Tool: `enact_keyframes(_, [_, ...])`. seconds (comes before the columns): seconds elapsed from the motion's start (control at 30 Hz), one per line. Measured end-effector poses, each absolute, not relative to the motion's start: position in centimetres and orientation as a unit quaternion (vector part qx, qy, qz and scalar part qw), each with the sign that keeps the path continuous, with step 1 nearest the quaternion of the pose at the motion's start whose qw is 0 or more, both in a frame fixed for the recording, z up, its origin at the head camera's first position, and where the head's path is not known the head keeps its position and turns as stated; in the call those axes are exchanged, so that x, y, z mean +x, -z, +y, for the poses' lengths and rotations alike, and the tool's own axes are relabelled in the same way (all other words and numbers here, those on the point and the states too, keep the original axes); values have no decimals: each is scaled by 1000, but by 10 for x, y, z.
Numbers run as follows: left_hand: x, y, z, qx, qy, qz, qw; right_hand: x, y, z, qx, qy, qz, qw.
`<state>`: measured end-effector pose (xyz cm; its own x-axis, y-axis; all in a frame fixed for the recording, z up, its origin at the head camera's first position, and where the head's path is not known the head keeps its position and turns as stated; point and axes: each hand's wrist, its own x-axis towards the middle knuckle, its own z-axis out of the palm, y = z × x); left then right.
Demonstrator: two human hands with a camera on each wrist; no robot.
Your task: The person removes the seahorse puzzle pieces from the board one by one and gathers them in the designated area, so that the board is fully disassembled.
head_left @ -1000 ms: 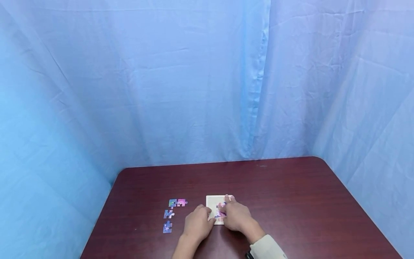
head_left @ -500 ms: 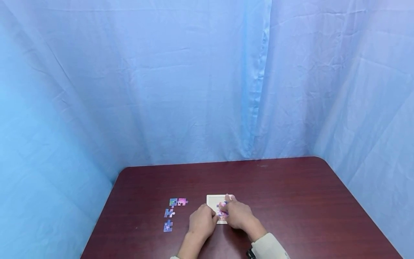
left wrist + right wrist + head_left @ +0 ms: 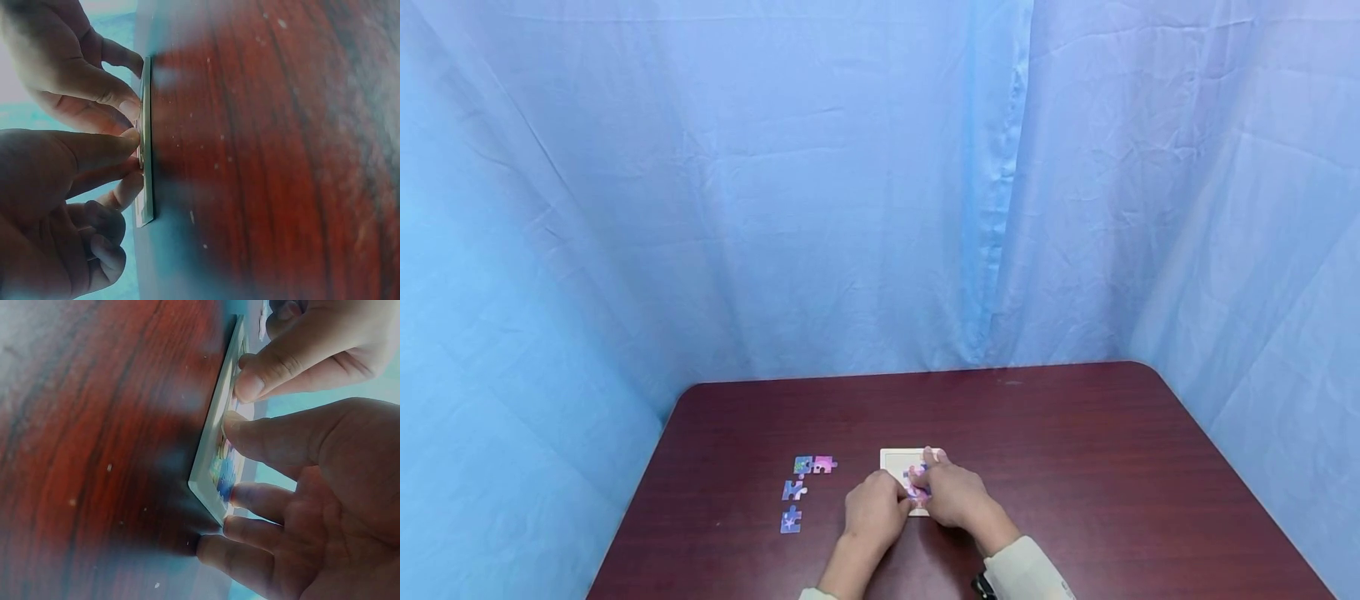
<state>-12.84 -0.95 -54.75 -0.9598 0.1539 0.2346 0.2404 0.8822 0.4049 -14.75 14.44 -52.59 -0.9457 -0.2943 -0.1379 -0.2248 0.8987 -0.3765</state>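
A small pale puzzle tray lies on the table, with colourful jigsaw pieces in its right part; the left part shows bare board. My left hand reaches over the near left corner, thumb and forefinger pinching at a puzzle piece low on the board. From the right, my right hand spans the tray. In the right wrist view its thumb is against the edge of a puzzle piece, while other fingers rest along the tray's rim. Both hands hide much of the pieces.
Left of the tray lie several loose puzzle pieces: a green-blue one joined to a pink one, a blue-and-white one below, and a starfish piece. Blue curtains hang around the dark red table.
My left hand has moved right from the tray's left side, its thumb now close to the right hand over the near pieces. The right hand stays almost in place.
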Motion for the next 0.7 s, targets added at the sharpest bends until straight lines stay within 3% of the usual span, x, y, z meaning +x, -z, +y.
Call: enact_keyframes(0.7, [-134,551,-12,-80,243,-962,92,-149,526,145,-129,172,970,110])
